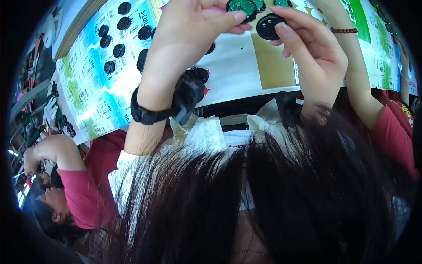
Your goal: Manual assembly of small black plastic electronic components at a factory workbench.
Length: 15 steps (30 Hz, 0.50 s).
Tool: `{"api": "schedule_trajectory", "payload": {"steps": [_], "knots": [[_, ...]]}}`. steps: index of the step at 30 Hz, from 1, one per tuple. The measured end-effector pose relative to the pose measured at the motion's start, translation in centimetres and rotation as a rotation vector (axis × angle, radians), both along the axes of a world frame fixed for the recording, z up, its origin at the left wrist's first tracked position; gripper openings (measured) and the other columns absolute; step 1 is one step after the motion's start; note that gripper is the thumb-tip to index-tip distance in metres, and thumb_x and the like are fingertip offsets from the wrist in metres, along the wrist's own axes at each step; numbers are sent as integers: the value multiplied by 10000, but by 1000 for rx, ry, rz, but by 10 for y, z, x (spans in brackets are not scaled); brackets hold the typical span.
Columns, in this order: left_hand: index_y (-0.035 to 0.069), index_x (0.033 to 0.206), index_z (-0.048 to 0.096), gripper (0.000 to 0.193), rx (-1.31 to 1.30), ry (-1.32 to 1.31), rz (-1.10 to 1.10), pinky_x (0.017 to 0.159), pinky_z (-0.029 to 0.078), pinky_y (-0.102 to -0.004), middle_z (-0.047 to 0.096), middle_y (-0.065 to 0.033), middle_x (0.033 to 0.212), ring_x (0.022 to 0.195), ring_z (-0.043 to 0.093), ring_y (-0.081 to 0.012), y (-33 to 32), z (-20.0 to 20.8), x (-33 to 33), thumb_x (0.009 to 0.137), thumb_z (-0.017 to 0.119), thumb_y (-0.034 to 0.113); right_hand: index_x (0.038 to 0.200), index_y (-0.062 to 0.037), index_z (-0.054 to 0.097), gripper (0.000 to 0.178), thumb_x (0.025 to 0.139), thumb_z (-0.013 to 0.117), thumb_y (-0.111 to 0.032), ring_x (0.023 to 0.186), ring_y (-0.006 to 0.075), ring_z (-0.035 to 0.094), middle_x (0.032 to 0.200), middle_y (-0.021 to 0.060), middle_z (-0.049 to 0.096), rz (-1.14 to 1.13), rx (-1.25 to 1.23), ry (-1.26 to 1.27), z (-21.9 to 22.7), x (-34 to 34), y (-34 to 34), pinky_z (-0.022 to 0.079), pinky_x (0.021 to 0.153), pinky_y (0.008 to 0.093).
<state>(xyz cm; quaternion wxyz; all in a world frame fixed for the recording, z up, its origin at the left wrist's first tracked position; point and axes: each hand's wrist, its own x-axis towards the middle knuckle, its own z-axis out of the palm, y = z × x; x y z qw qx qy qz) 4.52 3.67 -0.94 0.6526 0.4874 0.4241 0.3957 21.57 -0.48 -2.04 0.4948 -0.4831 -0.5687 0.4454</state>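
Observation:
My left hand comes up to the top edge, its fingers closed on a round green circuit board set in a black rim. Just to its right, my right hand pinches a round black disc-shaped cover with two small light spots on its face. The two parts are close together but apart. Behind them at the top edge lie another green circuit board and one more, both partly cut off. A black strap with a dark device is on my left wrist.
Several round black parts stand on the printed sheets covering the table at left. A tan patch borders a white sheet. A co-worker's arm reaches in at right; another person in red sits at left. Dark hair hides the lower middle.

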Motion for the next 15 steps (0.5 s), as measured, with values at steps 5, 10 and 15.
{"api": "schedule_trajectory", "payload": {"steps": [5,10,15], "knots": [[-26,1021,460,225,-210,-177,173,709,498,-238,583,-99,908,784,582,-133,-19,5,12,803,516,-41,1015,54,551,235,780,557,59,728,118,576,896,98,570,-2,-200,78,14,-12,0,481,662,210],[-36,1070,450,257,-101,-316,242,746,489,-241,565,-113,974,858,566,-130,-36,-27,8,817,493,-48,1004,50,563,237,768,565,69,710,114,571,882,90,567,-28,-146,68,8,-20,-2,478,635,204],[-44,1088,440,268,-200,-258,354,766,476,-228,566,-102,980,869,562,-124,-42,6,18,824,486,-48,993,47,575,239,756,573,79,693,110,567,868,82,564,-59,-82,66,11,-26,-3,474,608,197]]}}
